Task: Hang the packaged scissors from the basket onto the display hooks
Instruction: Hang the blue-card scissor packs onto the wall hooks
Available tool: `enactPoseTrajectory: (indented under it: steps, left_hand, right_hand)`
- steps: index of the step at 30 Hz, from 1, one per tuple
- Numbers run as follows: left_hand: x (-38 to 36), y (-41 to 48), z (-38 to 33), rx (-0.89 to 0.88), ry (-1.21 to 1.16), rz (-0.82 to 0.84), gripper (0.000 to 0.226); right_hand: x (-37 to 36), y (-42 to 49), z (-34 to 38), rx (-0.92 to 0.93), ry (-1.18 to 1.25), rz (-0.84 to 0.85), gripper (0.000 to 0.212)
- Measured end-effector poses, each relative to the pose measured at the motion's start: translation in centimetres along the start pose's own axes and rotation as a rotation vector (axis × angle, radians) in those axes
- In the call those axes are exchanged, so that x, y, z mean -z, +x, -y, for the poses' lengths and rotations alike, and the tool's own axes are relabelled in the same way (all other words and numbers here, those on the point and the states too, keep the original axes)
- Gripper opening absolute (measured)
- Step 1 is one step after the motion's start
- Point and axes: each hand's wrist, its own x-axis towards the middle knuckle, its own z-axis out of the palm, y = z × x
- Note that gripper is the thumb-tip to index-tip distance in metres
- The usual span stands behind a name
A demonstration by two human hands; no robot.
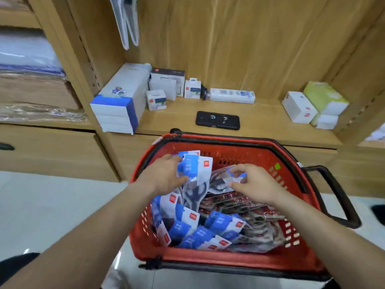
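A red plastic basket (pixel 281 170) with black rim and handles stands on the floor in front of the shelf, filled with several packaged scissors (pixel 208 232) in blue and white card packs. My left hand (pixel 164 176) grips a small bunch of scissor packs (pixel 195 167) raised above the pile at the basket's back left. My right hand (pixel 254 184) pinches another clear-fronted scissor pack (pixel 223 180) just to the right of that bunch. No display hooks are in view.
A wooden shelf (pixel 260 124) behind the basket holds a black phone (pixel 217 120), white product boxes (pixel 166 84), a stack of blue-and-white boxes (pixel 118 103) and a yellow-green box (pixel 325 97). Hanging packets (pixel 127 19) show at the top. Pale floor tiles (pixel 52 205) lie left.
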Motion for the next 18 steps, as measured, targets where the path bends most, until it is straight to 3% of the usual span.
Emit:
enactPoseTrajectory:
  steps: [8, 14, 18]
  left_hand:
    - [-3.6, 2.2, -1.1, 0.097, -0.026, -0.029, 0.112]
    - [-4.2, 3.5, -1.1, 0.103, -0.115, -0.087, 0.1]
    - [-4.6, 3.9, -0.6, 0.058, -0.315, -0.107, 0.089]
  right_hand:
    - [-3.3, 3.4, 0.2, 0.027, 0.211, 0.005, 0.079]
    - [-6.5, 5.2, 0.3, -0.045, 0.288, 0.035, 0.101]
    - [-7.4, 5.6, 1.0, -0.077, 0.33, -0.042, 0.097]
